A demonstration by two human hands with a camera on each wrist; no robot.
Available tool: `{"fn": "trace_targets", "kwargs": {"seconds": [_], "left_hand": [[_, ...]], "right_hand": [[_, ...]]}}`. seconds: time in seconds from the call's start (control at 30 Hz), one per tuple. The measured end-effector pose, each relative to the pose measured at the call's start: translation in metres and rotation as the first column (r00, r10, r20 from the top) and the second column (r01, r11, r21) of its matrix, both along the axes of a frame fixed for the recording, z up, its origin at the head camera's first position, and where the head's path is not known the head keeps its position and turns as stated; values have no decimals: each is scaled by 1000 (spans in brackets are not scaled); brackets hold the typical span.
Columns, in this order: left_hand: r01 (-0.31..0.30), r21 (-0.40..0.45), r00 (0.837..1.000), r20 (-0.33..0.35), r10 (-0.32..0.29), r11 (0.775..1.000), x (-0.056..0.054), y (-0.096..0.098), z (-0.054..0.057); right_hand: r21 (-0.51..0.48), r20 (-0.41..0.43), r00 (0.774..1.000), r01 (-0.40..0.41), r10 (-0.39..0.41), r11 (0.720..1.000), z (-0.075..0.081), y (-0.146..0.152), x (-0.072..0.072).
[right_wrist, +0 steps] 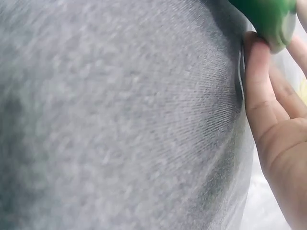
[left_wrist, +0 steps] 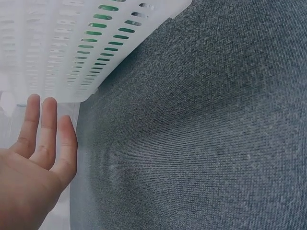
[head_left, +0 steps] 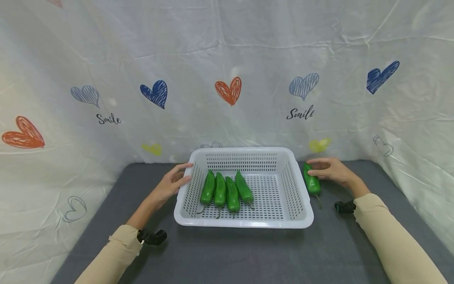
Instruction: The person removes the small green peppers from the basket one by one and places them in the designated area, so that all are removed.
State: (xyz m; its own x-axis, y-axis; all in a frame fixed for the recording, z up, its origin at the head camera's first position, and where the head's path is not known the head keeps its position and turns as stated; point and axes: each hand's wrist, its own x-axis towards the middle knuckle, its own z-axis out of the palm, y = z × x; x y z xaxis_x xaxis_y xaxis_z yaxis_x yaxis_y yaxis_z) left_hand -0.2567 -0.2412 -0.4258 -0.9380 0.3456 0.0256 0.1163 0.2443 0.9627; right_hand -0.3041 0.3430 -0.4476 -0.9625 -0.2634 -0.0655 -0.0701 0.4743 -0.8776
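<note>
A white plastic basket [head_left: 244, 225] with slotted walls stands on the table. Inside, toward its left half, several green chili peppers [head_left: 220, 190] lie side by side, stems toward the near wall. At the basket's left rim is my left hand [head_left: 171, 182], fingertips by the rim; its fingers look straight in the left wrist view, near the slotted wall [left_wrist: 86, 48]. Just outside the right wall, my right hand [head_left: 331, 172] pinches another green chili pepper [head_left: 312, 184] between thumb and fingers, its stem hanging toward me. Only that pepper's end [right_wrist: 271, 21] shows in the right wrist view.
Dark grey cloth covers the table [head_left: 241, 256]. Close behind the basket hangs a whitish curtain [head_left: 191, 126] printed with hearts and the word "Smile". It also lines both sides.
</note>
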Motion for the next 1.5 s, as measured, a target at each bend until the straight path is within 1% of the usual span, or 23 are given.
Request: {"fn": "trace_targets", "kwargs": {"seconds": [0.1, 0.37, 0.6, 0.7, 0.77, 0.9, 1.03, 1.13, 1.3, 1.4, 1.5], "left_hand": [[0, 5, 1000, 0, 0, 1000, 0, -1, -1], [2, 23, 1000, -1, -2, 1000, 1, -1, -1], [8, 40, 1000, 5, -8, 999, 1, 1, -1], [10, 46, 1000, 4, -10, 999, 1, 0, -2], [10, 50, 1000, 3, -10, 999, 1, 0, -3], [2, 56, 1000, 0, -2, 998, 1, 1, -4], [-11, 65, 1000, -7, 12, 998, 1, 2, -5], [-20, 71, 1000, -14, 21, 997, 2, 2, -5], [-22, 76, 1000, -15, 23, 997, 2, 4, -6], [-28, 74, 999, -14, 29, 997, 2, 4, -7], [-36, 70, 999, -16, 37, 997, 2, 4, -7]], "right_hand": [[41, -32, 999, 4, -3, 999, 0, 0, 1], [125, -72, 997, 30, -21, 992, -3, 2, 3], [144, -87, 995, 49, -37, 988, -2, 5, 8], [141, -77, 996, 48, -38, 989, -2, 7, 10], [119, -62, 998, 42, -34, 992, -2, 10, 10], [81, -27, 998, 54, -52, 995, 1, 13, 13], [86, -35, 997, 65, -62, 994, 7, 13, 20], [68, -43, 996, 84, -81, 994, 12, 13, 24], [-30, -63, 990, 128, -130, 991, 22, 11, 31], [-99, -89, 988, 120, -129, 988, 30, 8, 34], [-188, -113, 986, 99, -121, 977, 39, 1, 36]]}}
